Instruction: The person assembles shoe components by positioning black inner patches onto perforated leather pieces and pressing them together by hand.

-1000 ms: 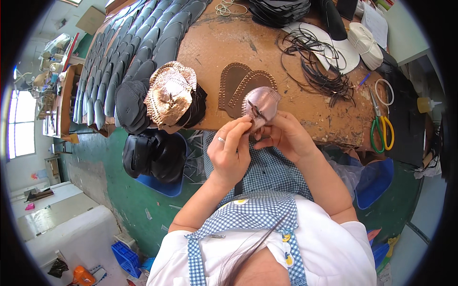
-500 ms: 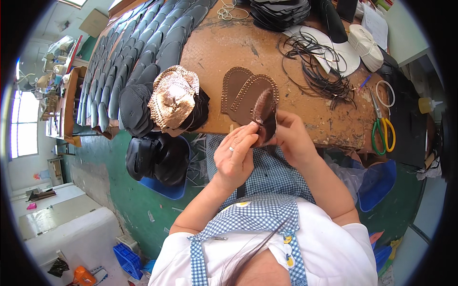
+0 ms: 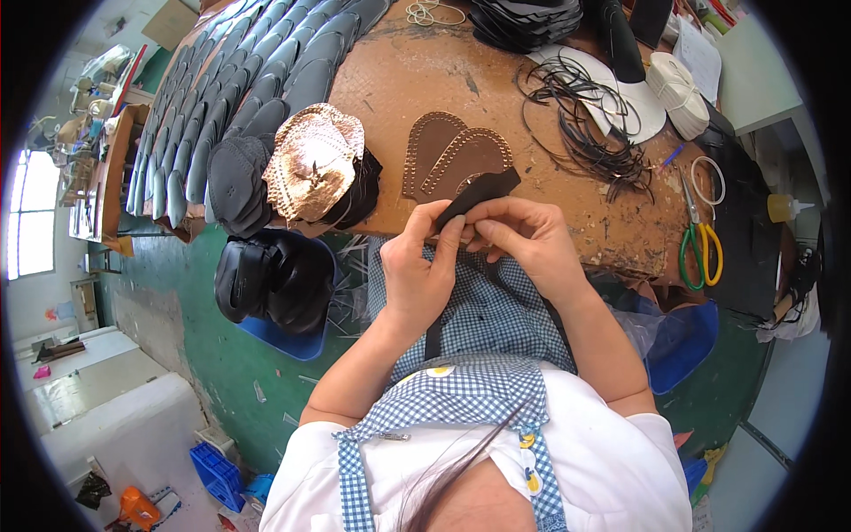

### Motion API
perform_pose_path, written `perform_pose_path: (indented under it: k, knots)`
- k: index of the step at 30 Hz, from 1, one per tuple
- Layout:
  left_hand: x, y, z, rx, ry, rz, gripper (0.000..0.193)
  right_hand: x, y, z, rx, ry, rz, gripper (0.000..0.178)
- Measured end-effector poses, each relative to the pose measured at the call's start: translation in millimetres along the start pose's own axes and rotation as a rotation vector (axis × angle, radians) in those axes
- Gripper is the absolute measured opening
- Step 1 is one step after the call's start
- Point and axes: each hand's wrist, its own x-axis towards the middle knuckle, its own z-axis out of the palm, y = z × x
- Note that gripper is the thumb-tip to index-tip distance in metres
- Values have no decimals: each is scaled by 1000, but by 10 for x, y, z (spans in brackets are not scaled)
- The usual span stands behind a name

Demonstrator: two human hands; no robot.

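Both my hands are together just off the table's near edge, holding one dark leather piece [image 3: 480,196] that is bent and seen nearly edge-on. My left hand [image 3: 424,257] pinches its lower left end between thumb and fingers. At its lower edge, my right hand [image 3: 527,235] has thumb and fingers closed on it, with some fingertips hidden behind. Just beyond lie two overlapping brown leather pieces [image 3: 474,156] with rounded tops and stitch holes along their rims. A thin dark strand hangs below my hands; I cannot tell whether it joins the piece.
Left of my hands stand a stack of shiny copper-coloured pieces [image 3: 310,160] and black pieces [image 3: 238,182]. Rows of dark soles [image 3: 266,80] fill the far left. Tangled dark laces [image 3: 581,115], scissors [image 3: 700,239] and a white cord bundle [image 3: 678,96] lie right. Blue bins [image 3: 678,350] flank my lap.
The held leather piece has tipped from upright, with its brown side showing, to a lower slant with its dark side showing. My right hand has moved in closer to my left.
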Motion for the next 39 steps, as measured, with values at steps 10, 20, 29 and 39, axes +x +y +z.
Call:
perform_pose_path:
  k: [10, 20, 29, 39]
  knots:
    - [-3, -23, -18, -76, 26, -102, 12, 61, 124, -25, 138, -29, 37, 15]
    - [-16, 1, -36, -197, 39, -242, 13, 12, 133, 33, 200, 25, 22, 16]
    - [1, 15, 1, -188, 73, -148, 15, 38, 86, 49, 231, 83, 15, 17]
    - [-64, -2, -10, -208, 19, -146, 15, 35, 91, 90, 143, 134, -1, 9]
